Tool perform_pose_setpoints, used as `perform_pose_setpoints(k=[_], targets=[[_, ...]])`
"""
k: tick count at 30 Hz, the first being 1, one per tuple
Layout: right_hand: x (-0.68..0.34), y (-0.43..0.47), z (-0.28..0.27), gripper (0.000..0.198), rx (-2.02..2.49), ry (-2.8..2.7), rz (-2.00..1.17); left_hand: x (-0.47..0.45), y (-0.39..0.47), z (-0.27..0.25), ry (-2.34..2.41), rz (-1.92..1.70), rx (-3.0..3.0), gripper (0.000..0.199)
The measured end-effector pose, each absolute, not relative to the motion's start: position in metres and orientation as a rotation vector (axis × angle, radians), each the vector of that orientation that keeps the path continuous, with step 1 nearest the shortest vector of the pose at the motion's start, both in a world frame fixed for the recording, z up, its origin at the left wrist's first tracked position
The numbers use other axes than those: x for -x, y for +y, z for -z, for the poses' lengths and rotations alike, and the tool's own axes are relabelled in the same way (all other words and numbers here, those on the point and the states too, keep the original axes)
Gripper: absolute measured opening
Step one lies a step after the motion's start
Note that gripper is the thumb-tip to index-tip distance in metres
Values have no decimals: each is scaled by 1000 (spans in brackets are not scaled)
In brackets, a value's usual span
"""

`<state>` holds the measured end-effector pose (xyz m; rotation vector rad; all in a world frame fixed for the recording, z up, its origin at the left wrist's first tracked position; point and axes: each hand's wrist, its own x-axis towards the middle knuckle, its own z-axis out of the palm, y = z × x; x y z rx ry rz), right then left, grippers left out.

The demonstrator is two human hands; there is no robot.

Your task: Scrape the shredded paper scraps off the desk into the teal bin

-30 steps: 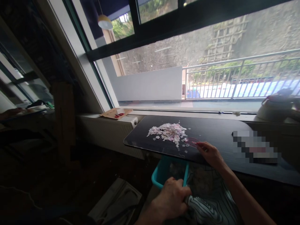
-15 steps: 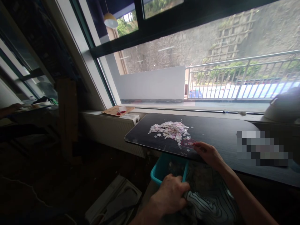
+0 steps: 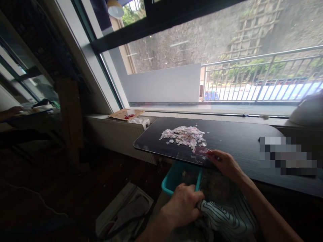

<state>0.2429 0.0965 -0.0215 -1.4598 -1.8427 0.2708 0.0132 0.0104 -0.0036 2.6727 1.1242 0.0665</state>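
My left hand (image 3: 182,204) is closed on the near rim of a turquoise plastic bin (image 3: 168,188), which sits just below the table's front edge. The bin's inside is dark, and its contents are hard to make out. Above the table, my right hand (image 3: 224,163) pinches a thin, see-through pinkish plastic piece (image 3: 202,151) at its right end. That piece lies low over the tabletop, at the near right edge of a heap of small white and pink paper scraps (image 3: 185,135). A few loose scraps lie around it near the table's edge.
The dark table (image 3: 234,134) stands against the window. Left of it, red-handled scissors (image 3: 129,117) rest on brown cardboard (image 3: 116,115) by a radiator (image 3: 118,132). A patterned cloth (image 3: 227,215) is below my right arm. Another person's hand (image 3: 13,111) shows far left.
The view has shifted slightly. My right hand and the plastic piece remain by the heap's near right edge, with small shifts among the scraps there. My left hand keeps its grip on the bin.
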Motion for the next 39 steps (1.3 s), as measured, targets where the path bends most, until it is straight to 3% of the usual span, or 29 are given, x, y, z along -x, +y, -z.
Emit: perform_pose_setpoints(k=[12,17,23,32,39], targets=[[-239,94,20,26,1357,-1909,-339,-15,10,6,1108,-19,-2675,17],[-238,89,18,26,1450,-1766,-217,-15,8,7,1097,-31,-2665,17],[-238,88,16,27,1313,-1877,-466,-16,8,9,1086,-71,-2688,17],[-233,88,11,26,1211,-1985,-502,-15,8,10,1074,-57,-2711,16],[-255,77,20,24,1498,-1649,-192,-16,6,4,1069,-11,-2699,17]])
